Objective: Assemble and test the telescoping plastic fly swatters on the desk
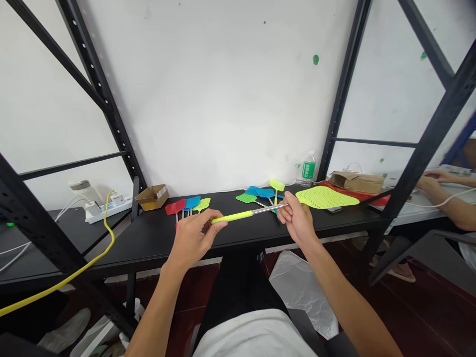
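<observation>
A yellow-green fly swatter (pixel 327 197) with a perforated paddle and a metal telescopic rod is held sideways above the black table. My left hand (pixel 197 235) is closed on the end of its yellow-green handle. Around the metal rod, close to the paddle, my right hand (pixel 296 218) is pinched. Behind my left hand lie a red swatter (pixel 175 207), a blue swatter (pixel 192 202) and a yellow-green swatter (pixel 203 204). Farther right are a green swatter (pixel 246 198), blue swatters (pixel 266 193) and another yellow-green swatter (pixel 277 185).
An open cardboard box (pixel 152 197) stands on the black table (pixel 137 240) at left. A water bottle (pixel 308 169) is against the wall. Black metal posts (pixel 340 94) frame both sides. A power strip (pixel 107 210) and yellow cable (pixel 107 238) are left; a person's arm (pixel 444 198) shows right.
</observation>
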`<state>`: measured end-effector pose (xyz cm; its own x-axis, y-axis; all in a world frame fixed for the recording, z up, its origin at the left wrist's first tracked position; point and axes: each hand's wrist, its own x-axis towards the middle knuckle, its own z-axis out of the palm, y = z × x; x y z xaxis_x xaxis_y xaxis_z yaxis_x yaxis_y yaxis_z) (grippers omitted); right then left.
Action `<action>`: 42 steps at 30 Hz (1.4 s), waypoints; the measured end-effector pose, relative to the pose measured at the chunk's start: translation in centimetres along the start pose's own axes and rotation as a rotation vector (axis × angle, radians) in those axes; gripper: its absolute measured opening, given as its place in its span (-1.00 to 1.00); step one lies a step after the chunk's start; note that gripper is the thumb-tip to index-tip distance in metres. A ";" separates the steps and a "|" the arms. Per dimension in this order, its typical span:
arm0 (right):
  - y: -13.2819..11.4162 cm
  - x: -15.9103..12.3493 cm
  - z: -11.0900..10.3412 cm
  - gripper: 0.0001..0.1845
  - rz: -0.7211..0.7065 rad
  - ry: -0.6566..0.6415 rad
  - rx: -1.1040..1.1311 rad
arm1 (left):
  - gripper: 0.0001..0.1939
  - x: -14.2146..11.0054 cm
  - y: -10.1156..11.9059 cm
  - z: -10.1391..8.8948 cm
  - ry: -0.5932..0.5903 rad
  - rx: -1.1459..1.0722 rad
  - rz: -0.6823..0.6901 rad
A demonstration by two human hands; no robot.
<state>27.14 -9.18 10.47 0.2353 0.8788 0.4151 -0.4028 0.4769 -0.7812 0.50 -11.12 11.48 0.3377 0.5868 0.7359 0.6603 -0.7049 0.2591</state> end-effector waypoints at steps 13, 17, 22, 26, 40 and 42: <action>-1.0 -0.6 0.2 -0.38 -0.030 -0.046 -0.033 | -0.70 0.2 0.2 -0.9 -0.079 -0.078 -0.074; -0.9 -0.6 0.1 -0.36 -0.059 -0.066 -0.061 | -0.74 0.1 0.4 -0.5 -0.086 -0.144 -0.072; -0.8 -0.6 -0.2 -0.34 -0.085 -0.102 -0.125 | -0.79 0.3 0.9 -0.5 -0.138 -0.115 -0.041; -0.7 -1.3 -0.3 -0.35 -0.135 -0.130 -0.257 | -0.81 0.2 2.0 0.0 -0.177 -0.045 -0.046; -2.9 -4.2 0.8 -0.41 -0.158 -0.603 -0.735 | -0.78 -0.7 5.9 2.1 -0.360 -0.162 0.065; -3.4 -4.2 0.5 -0.41 -0.193 -0.634 -0.750 | -0.76 -0.7 6.1 1.8 -0.397 -0.186 0.068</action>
<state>27.06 -14.54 11.65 -0.3650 0.7383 0.5671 0.3059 0.6704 -0.6760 5.47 -15.17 11.44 0.6317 0.6189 0.4669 0.5083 -0.7854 0.3533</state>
